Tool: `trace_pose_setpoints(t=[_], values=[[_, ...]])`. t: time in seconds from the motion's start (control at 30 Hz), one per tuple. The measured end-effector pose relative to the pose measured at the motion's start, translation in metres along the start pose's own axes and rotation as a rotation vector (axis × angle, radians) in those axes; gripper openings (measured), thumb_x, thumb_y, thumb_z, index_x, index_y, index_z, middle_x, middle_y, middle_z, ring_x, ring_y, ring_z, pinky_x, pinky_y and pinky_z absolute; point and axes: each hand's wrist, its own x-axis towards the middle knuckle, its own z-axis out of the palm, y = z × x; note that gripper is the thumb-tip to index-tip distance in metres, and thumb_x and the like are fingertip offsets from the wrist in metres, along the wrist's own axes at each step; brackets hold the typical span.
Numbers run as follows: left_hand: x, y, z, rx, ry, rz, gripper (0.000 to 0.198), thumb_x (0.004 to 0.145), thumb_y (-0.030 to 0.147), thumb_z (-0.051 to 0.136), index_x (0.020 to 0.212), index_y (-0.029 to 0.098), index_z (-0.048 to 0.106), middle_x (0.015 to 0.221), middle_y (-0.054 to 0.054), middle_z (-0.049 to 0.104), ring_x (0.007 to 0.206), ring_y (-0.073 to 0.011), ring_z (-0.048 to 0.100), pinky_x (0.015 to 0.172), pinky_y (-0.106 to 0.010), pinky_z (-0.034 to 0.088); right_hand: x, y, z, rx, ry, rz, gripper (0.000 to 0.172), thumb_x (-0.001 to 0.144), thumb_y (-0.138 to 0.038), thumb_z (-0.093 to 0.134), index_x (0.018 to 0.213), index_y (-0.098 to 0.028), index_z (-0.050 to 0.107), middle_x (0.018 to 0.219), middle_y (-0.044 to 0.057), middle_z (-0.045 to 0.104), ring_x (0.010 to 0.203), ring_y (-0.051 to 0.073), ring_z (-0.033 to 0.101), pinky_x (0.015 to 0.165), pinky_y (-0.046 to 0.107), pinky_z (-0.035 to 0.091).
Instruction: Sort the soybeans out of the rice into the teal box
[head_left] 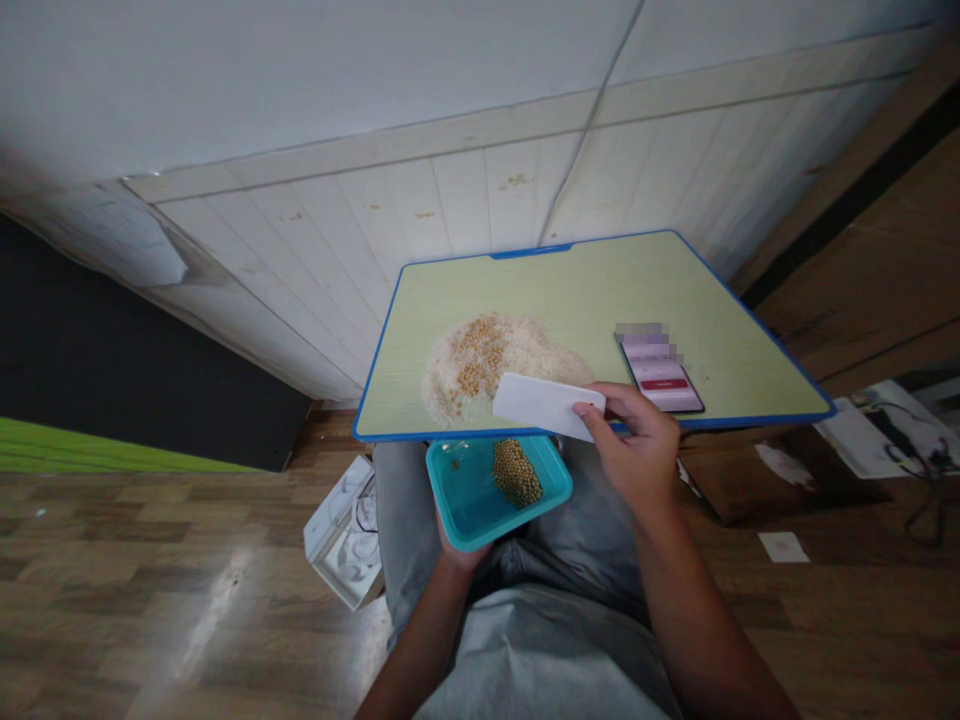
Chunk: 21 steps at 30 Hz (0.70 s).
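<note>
In my right hand (637, 435) is a flat white card (544, 400), pinched at its right end between thumb and fingers. The card hovers at the table's near edge, beside a pile of pale rice-like grains (536, 345) with round yellow beans (480, 355) scattered over its left part. Below that edge, my left hand (465, 550) grips a turquoise plastic tub (469, 505) from underneath, above my lap; most of its fingers are hidden. Greenish-gold beans (516, 473) lie heaped in the right part of the tub.
The pile rests on a light green folding table (585, 280) with a blue rim, against a panelled wall. A phone (660, 370) with a lit screen lies on the right. An open white box (349, 535) stands on the floor at left, and a cardboard box (757, 475) at right.
</note>
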Motion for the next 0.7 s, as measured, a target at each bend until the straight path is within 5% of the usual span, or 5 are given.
trace_pose_setpoints(t=[0.2, 0.37, 0.7], values=[[-0.008, 0.003, 0.012, -0.044, 0.041, -0.035, 0.071, 0.106, 0.068, 0.030, 0.134, 0.027, 0.082, 0.158, 0.003, 0.070, 0.171, -0.0295, 0.030, 0.143, -0.049, 0.014, 0.005, 0.005, 0.002, -0.076, 0.148, 0.005, 0.013, 0.094, -0.034, 0.075, 0.101, -0.024, 0.079, 0.086, 0.002, 0.081, 0.072, 0.020, 0.075, 0.069, 0.032, 0.063], [-0.007, 0.000, 0.007, -0.054, 0.090, -0.002, 0.070, 0.108, 0.065, 0.028, 0.126, 0.027, 0.084, 0.148, 0.002, 0.077, 0.170, -0.0310, 0.033, 0.143, -0.054, 0.015, 0.011, 0.005, 0.006, -0.108, 0.143, -0.011, 0.013, 0.093, -0.033, 0.074, 0.099, -0.023, 0.079, 0.084, 0.002, 0.080, 0.070, 0.020, 0.074, 0.068, 0.033, 0.062], [-0.001, -0.003, -0.012, -0.064, -0.027, -0.006, 0.077, 0.108, 0.069, 0.023, 0.139, 0.025, 0.079, 0.161, -0.001, 0.067, 0.171, -0.0297, 0.028, 0.143, -0.050, 0.010, 0.011, 0.006, 0.010, -0.073, 0.103, 0.002, 0.013, 0.094, -0.033, 0.074, 0.101, -0.024, 0.080, 0.088, 0.002, 0.082, 0.074, 0.021, 0.076, 0.070, 0.032, 0.063]])
